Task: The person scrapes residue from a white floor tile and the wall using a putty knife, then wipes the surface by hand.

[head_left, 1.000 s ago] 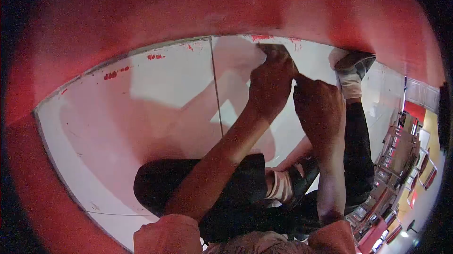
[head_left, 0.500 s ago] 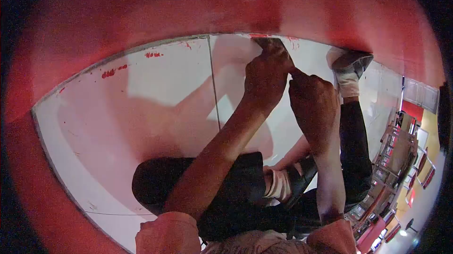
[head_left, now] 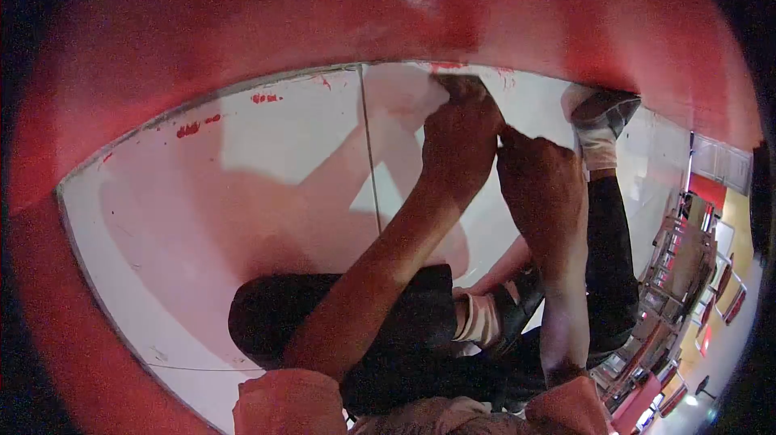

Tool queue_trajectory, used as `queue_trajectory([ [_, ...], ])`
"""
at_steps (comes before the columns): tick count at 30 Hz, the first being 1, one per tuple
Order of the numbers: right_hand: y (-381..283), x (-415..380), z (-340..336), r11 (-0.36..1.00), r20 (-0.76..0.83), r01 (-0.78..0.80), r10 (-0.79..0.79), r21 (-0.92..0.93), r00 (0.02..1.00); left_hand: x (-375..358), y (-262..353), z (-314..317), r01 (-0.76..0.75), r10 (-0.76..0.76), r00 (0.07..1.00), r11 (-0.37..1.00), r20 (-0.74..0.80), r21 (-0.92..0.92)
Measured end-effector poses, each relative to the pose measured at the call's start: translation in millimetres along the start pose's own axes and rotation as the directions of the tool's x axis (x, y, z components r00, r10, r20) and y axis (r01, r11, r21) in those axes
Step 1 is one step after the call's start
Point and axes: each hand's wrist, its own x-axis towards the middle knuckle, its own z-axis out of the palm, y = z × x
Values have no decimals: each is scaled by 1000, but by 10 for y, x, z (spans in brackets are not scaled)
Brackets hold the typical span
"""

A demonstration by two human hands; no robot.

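My left hand [head_left: 461,132] is closed over a flat, dark scraper [head_left: 459,81], whose wide end rests on or just above the white floor near the red wall. Just right of it, my right hand [head_left: 540,172] is a fist against the scraper's near end; the handle is mostly hidden by the fingers. Red paint smears [head_left: 508,76] mark the floor beside the blade along the wall's foot.
The red wall [head_left: 339,6] curves across the top and left. More red paint spots [head_left: 194,126] lie on the tiled floor [head_left: 299,136]. My shoe [head_left: 605,110] touches the wall at right, with my bent knee [head_left: 267,314] at left. Stacked furniture [head_left: 679,265] stands far right.
Both hands and the scraper have drawn back slightly from the wall, toward me. The camera view has shifted a little too.
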Motion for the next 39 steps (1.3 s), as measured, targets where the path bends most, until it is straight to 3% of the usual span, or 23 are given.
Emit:
queue_trajectory([
  [3,-55,-19,-29,1000,4,2,-2,3,1000,-7,-34,108,-69,83,982,994,-168,89],
  [6,-58,9,-14,1000,-14,-2,2,-10,1000,34,-84,16,-100,97,991,994,-89,-31],
  [7,-64,-49,-73,1000,-11,2,-2,-1,1000,-5,-35,-22,-7,10,1000,995,29,-104],
  [9,-76,-24,-60,1000,-20,13,-13,9,1000,15,-46,65,-77,82,991,996,-102,49],
  [11,-52,29,73,1000,-35,11,-10,9,999,-77,-92,164,-102,116,978,991,-175,88],
  [14,-51,-41,-61,997,25,47,-45,-55,999,-81,-103,172,-152,140,958,988,-251,-29],
  [15,-63,-11,-56,998,9,36,-36,-41,999,-64,33,90,-43,43,995,999,-91,3],
  [18,-99,-2,-61,999,38,14,-13,-35,999,52,-97,23,-16,15,1000,1000,-27,-25],
  [19,-117,4,-119,998,77,17,-12,-60,997,31,-94,32,-101,93,985,993,-142,-53],
  [20,-129,20,-152,996,113,19,-10,-83,994,9,-53,54,-97,91,989,994,-121,-45],
  [24,-134,58,-55,998,-20,37,-38,-57,999,-15,-33,60,15,-23,995,997,-94,-79],
  [26,-103,57,-77,997,60,24,-20,-68,998,30,-107,70,-59,48,984,996,-171,-60],
  [27,-105,7,-134,998,53,22,-19,-54,998,-13,-73,47,-18,5,995,991,-97,-132],
  [30,-96,34,-63,998,32,47,-46,-49,998,10,-85,64,-84,95,976,994,-194,67],
  [34,-66,35,-101,996,-1,77,-77,-49,997,-24,-53,42,-64,58,993,997,-106,-46],
  [37,-85,70,-42,996,-31,81,-82,-33,996,59,-124,64,-112,113,965,994,-239,17],
  [39,-67,52,-59,998,-33,63,-63,-26,997,23,-70,30,-59,59,989,998,-136,2],
])
